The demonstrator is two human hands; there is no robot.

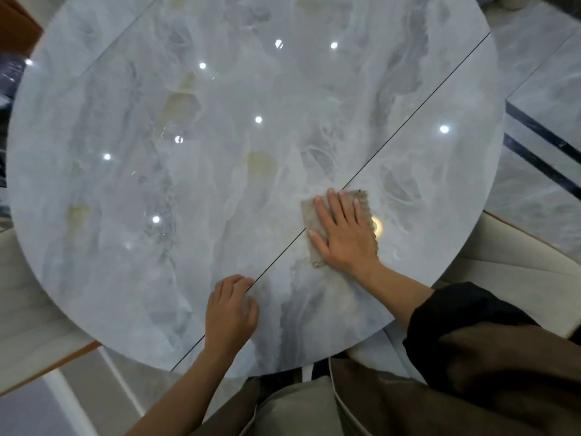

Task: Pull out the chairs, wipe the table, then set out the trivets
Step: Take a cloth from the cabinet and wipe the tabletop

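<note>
A round, glossy grey marble table [188,184] fills most of the view, with a thin dark seam running diagonally across it. My right hand [344,232] lies flat, fingers spread, pressing a beige cloth [309,212] onto the tabletop near the seam. My left hand [231,313] rests on the table near its front edge, fingers curled, holding nothing. No trivets are in view.
A cream chair [515,265] stands at the right of the table and another cream seat [31,325] at the left. A cushion [295,410] lies just below the table's front edge. Marble floor with dark strips [540,158] shows at the right.
</note>
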